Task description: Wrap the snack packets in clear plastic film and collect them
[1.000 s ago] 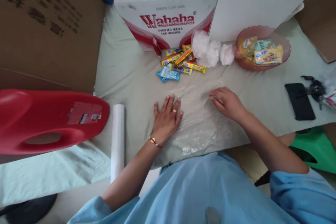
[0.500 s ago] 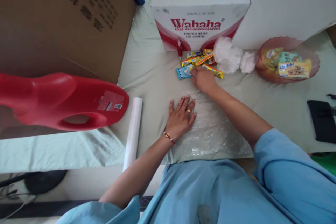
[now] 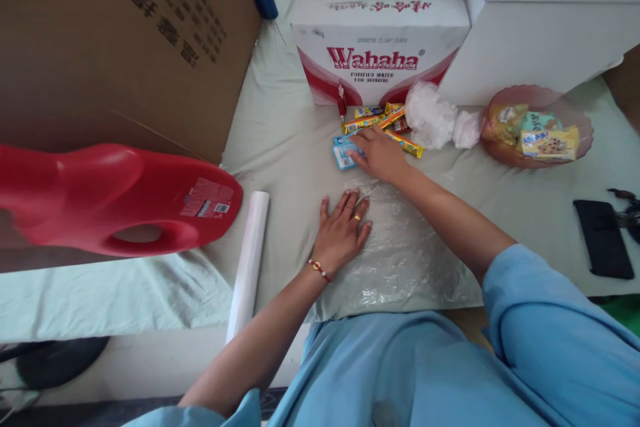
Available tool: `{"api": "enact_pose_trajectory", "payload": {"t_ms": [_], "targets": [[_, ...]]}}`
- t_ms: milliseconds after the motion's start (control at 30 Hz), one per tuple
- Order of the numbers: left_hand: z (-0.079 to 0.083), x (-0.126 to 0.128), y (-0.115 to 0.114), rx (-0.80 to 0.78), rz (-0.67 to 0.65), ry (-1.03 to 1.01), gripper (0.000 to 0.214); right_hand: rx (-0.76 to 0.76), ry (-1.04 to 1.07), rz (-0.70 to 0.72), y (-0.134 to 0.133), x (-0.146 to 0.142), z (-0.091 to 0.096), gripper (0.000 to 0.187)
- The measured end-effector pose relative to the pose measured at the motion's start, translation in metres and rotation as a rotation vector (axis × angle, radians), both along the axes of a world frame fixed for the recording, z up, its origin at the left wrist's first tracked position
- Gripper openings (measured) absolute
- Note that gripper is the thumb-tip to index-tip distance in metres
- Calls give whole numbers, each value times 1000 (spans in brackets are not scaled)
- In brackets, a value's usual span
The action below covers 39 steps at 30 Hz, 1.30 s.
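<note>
My left hand lies flat with its fingers spread, at the left edge of a clear plastic bag that is spread on the cloth. Farther forward, my right hand has its thumb and fingers on a small blue snack packet, which it partly covers. Just behind this packet is a second bit of blue wrapping, mostly hidden by the fingers. Several yellow snack sticks lie in a loose pile beyond my right hand, with one yellow stick to its right.
A red pen and crumpled white plastic lie before the Wahaha carton. On the right are a pink bowl of snacks and a black phone. A white roll, red jug and brown carton occupy the left.
The blue packet has turned and shifted slightly toward me under my right hand, whose thumb now shows on it. My left hand stays flat on the table. The whole view has tilted a little.
</note>
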<state>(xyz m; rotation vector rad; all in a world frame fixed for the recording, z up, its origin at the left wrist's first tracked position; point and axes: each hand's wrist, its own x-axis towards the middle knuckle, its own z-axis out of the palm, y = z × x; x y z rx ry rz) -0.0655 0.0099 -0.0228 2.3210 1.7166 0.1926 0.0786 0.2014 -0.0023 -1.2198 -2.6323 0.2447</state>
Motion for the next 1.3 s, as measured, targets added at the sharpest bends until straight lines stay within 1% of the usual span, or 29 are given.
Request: {"api": "enact_pose_trajectory", "payload": {"t_ms": [67,167,267,333,367,400,467,533,600,700,767,833,933,1067,1167,1233,1300], "targets": [[0,0,0,1,-1,-6,57,29,-10,-108,13,26,1,44],[-1,-1,0,0,2,-13,57,30,-64,-324,41,83,-1,41],[-1,0,0,2,5,-20,57,34,-33,-491,64,137,-6,44],[-1,0,0,2,4,-22,57,42,10,-555,71,159,-6,48],[-1,0,0,1,4,-22,57,44,24,-574,71,163,-6,49],[-1,0,0,0,4,-22,57,46,33,-583,70,163,-5,48],[-1,0,0,2,4,-23,56,41,38,-578,66,152,-2,44],[-1,0,0,7,4,-24,56,7,11,-547,61,131,1,42],[-1,0,0,10,4,-23,56,-44,-31,-531,58,108,1,44],[0,0,0,6,8,-11,56,-102,-69,-580,59,82,-1,63],[1,0,-1,2,9,1,56,-116,-73,-617,63,73,-3,73],[1,0,-1,-1,10,13,56,-115,-74,-623,66,70,-4,75],[2,0,0,5,9,26,55,-111,-90,-624,67,71,-2,67],[1,0,0,8,8,26,55,-100,-152,-662,61,78,7,60],[0,0,0,15,9,12,55,-86,-206,-626,49,84,22,55],[0,1,0,18,9,6,56,-77,-227,-568,37,90,37,51],[1,1,0,15,7,9,55,-99,-246,-503,22,99,54,46]]}}
